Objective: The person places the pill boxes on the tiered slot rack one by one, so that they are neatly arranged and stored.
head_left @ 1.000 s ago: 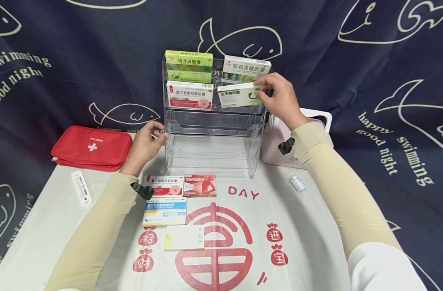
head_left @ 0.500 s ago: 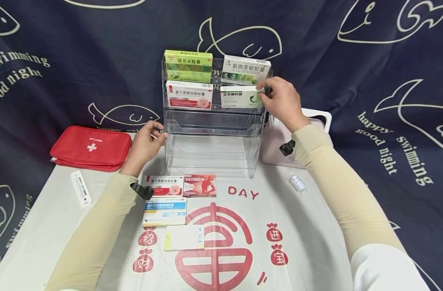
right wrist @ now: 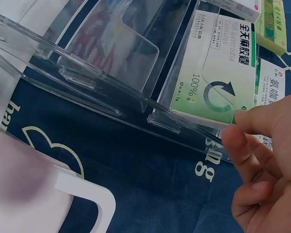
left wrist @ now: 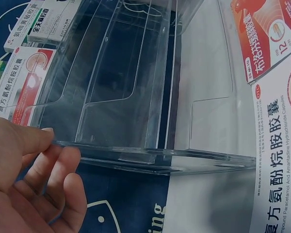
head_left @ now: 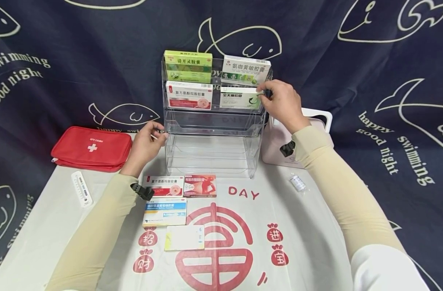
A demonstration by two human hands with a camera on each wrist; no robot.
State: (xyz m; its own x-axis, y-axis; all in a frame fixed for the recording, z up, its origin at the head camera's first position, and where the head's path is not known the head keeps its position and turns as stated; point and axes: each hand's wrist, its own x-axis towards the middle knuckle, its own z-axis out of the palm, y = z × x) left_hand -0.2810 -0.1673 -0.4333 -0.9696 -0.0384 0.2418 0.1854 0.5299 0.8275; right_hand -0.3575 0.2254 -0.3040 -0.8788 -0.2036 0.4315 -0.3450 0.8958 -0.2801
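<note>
A clear tiered display rack (head_left: 211,155) stands on the table. My left hand (head_left: 148,139) pinches its left side edge between thumb and index finger, also visible in the left wrist view. My right hand (head_left: 282,101) holds the upper right corner of a white-and-green medicine box (head_left: 237,98), which sits in the second tier on the right. In the right wrist view the thumb lies at the green corner of that box. Left of it stands a white-and-red medicine box (head_left: 189,96). The top tier bears a green medicine box (head_left: 188,67) and another white-and-green carton (head_left: 245,70).
Before the rack lie a red medicine box (head_left: 200,186), another white-and-red box (head_left: 165,187), a blue-and-white box (head_left: 165,212) and a white-and-yellow box (head_left: 185,237). A red first-aid pouch (head_left: 92,148) and white test cassette (head_left: 81,188) lie left. A pale handled case (head_left: 281,145) stands right.
The white-and-green box in my right hand has gone from tilted to level and settled lower into the second tier. My left hand has stayed at the rack's edge.
</note>
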